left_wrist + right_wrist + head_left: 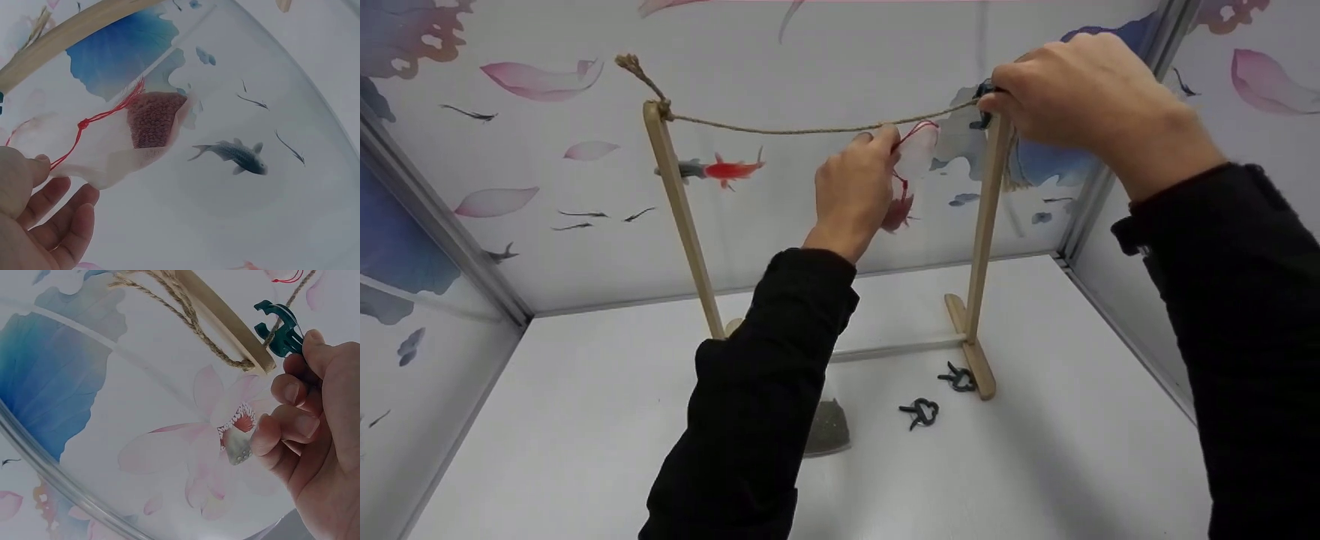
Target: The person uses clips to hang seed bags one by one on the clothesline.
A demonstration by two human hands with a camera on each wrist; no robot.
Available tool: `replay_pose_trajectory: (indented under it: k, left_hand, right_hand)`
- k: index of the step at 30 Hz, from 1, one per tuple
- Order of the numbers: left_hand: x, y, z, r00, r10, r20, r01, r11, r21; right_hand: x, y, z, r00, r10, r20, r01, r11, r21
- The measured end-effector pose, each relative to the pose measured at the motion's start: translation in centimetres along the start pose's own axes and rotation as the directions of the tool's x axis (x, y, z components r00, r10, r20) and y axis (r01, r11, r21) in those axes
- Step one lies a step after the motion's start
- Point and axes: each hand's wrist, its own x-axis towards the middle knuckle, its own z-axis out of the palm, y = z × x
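deep blue-green is seen on the held clip (pixel 286 329), and near-black on the two loose clips (pixel 921 412). the rope (pixel 795 132) is coloured tan and patterned by its twisted strands. the pouch (pixel 107 173) is tinted a see-through white, and by its far end a dark reddish-brown patch is crossed with fine, wavy lines. bright red is shown by the cord (pixel 82 124). the posts (pixel 684 217) are toned a pale, yellowish wood, and the bag (pixel 830 427) a speckled grey-green. both sleeves (pixel 761 360) are coloured plain black. the white wall (pixel 825 67) is printed with pink petals, blue-violet washes, a red fish (pixel 733 170) and grey ones. the tabletop (pixel 585 420) is finished in plain white.
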Motion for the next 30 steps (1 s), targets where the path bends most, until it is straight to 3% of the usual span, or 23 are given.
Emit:
replay_pose_trajectory:
  k: [15, 23, 30]
  left_hand:
    - [-0.2, 1.2, 0.3, 0.999, 0.031, -0.035, -0.029, 0.998, 0.063]
    - [-0.1, 1.9, 0.1, 0.998, 0.054, -0.017, -0.053, 0.998, 0.031]
    - [-0.3, 2.0, -0.1, 1.0, 0.021, 0.002, -0.021, 0.999, -0.028]
  right_hand:
    - [0.2, -0.9, 0.5, 0.996, -0.08, 0.028, 0.078, 0.995, 0.064]
    - [0.2, -1.2, 1.0, 0.994, -0.112, 0.011, 0.111, 0.992, 0.065]
    - [0.3, -1.6, 1.3, 0.991, -0.132, -0.009, 0.133, 0.988, 0.073]
